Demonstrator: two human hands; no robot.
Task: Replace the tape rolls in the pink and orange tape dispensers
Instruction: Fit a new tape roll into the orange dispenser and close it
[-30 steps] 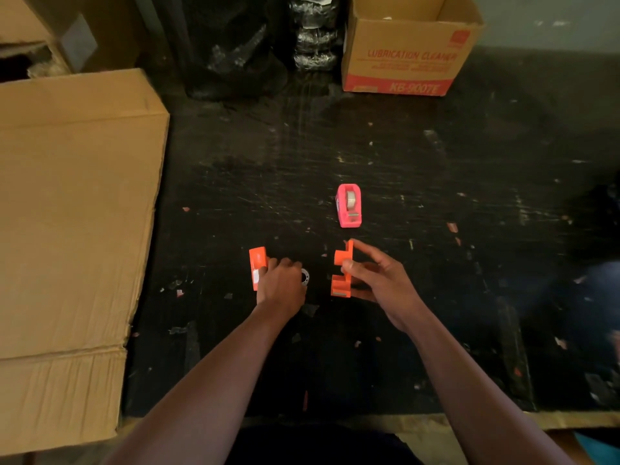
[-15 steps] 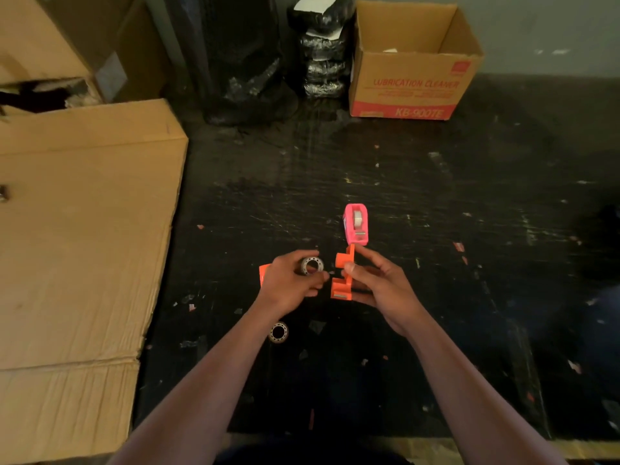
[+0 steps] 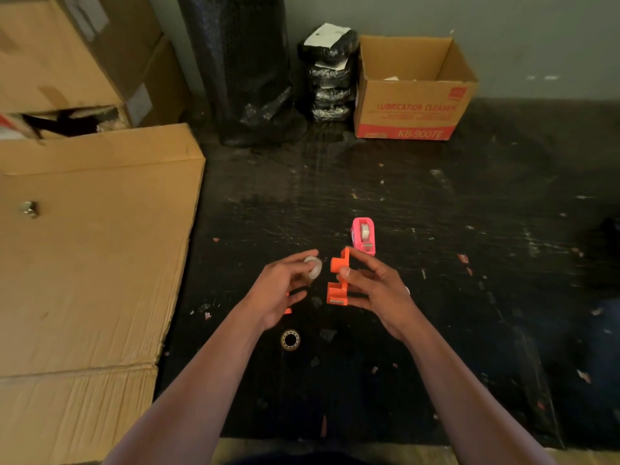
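Observation:
My right hand [image 3: 375, 290] grips the orange tape dispenser body [image 3: 338, 282], held up on edge above the black table [image 3: 436, 263]. My left hand [image 3: 280, 290] pinches a small tape roll [image 3: 313, 267] between thumb and fingers, a short gap left of the orange body. The pink tape dispenser [image 3: 363, 235] stands just behind the orange one with a roll inside it. An emptied tape core [image 3: 290, 339] lies flat on the table below my left hand. A second orange piece [image 3: 288, 310] peeks out under my left palm, mostly hidden.
A large flat cardboard box [image 3: 90, 256] covers the left side. An open "Lubrication Cleaner" carton [image 3: 412, 95] stands at the back, beside black wrapped bundles [image 3: 330, 78] and a black wrapped roll [image 3: 241, 68]. Small paper scraps dot the table.
My left hand lifted a tape roll off the table and brought it right, toward the orange body in my right hand. The emptied core stayed on the table. The camera tilted up.

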